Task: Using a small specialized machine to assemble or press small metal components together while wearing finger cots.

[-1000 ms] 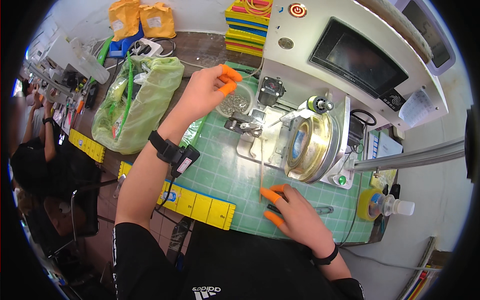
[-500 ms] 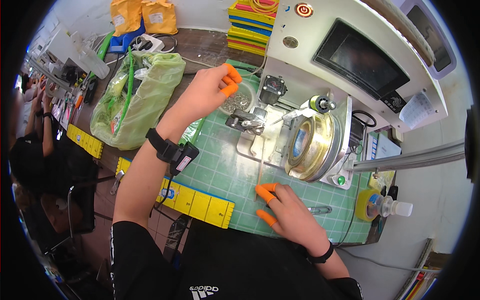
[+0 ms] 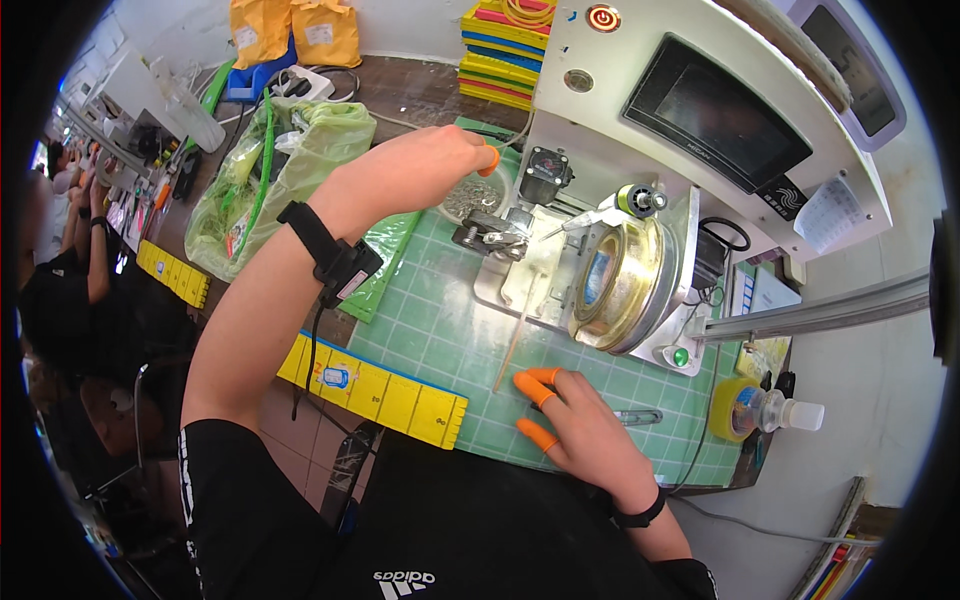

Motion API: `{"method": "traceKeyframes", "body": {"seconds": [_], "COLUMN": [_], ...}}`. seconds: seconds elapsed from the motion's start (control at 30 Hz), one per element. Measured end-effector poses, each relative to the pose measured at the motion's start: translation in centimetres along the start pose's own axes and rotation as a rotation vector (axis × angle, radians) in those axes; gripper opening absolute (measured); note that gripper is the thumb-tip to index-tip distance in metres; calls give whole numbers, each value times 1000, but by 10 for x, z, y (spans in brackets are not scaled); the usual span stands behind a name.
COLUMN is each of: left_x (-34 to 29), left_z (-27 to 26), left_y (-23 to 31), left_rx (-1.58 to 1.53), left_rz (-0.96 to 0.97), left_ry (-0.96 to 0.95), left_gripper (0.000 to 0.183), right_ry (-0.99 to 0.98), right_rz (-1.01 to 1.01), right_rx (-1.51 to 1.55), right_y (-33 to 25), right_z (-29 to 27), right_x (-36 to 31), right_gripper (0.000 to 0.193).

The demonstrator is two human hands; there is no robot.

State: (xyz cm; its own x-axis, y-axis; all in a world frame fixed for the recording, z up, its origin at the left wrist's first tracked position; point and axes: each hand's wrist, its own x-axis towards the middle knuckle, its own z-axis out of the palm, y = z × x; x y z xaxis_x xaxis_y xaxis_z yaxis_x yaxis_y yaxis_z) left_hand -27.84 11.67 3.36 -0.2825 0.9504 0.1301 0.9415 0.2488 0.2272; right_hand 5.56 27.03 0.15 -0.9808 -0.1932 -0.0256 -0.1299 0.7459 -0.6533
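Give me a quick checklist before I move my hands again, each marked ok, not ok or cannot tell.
1. Left hand at the bowl of small metal parts: ok.
2. Something held in the left fingers: cannot tell; the fingertips are mostly hidden.
3. Right hand away from the machine: ok, over the green mat.
4. Thin stick in the right hand: not ok; it appears just apart from the fingertips.
5. Power button lit: ok, glowing red.
6. Screen readout: cannot tell; it looks dark.
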Motion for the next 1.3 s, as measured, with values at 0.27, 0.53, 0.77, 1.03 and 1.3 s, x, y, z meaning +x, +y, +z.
{"method": "traceKeyframes", "body": {"seconds": [0.27, 0.53, 0.77, 1.03, 1.3], "left_x": [-3, -17, -16, -63, -192], "left_z": [3, 27, 39, 0, -27], "left_y": [4, -3, -6, 27, 147], "left_rx": [-332, -534, -743, -968, -857], "left_rz": [-99, -359, -430, -221, -199], "left_ry": [98, 301, 361, 607, 663], "left_gripper": [23, 29, 16, 13, 18], "right_ry": [-3, 8, -5, 10, 33], "right_rz": [-8, -21, -38, 18, -32], "right_rx": [26, 14, -23, -46, -22], "right_y": [0, 2, 0, -8, -14], "right_z": [-1, -1, 2, 11, 17], "right_x": [-4, -3, 4, 19, 22], "right_gripper": [46, 46, 50, 54, 47]}}
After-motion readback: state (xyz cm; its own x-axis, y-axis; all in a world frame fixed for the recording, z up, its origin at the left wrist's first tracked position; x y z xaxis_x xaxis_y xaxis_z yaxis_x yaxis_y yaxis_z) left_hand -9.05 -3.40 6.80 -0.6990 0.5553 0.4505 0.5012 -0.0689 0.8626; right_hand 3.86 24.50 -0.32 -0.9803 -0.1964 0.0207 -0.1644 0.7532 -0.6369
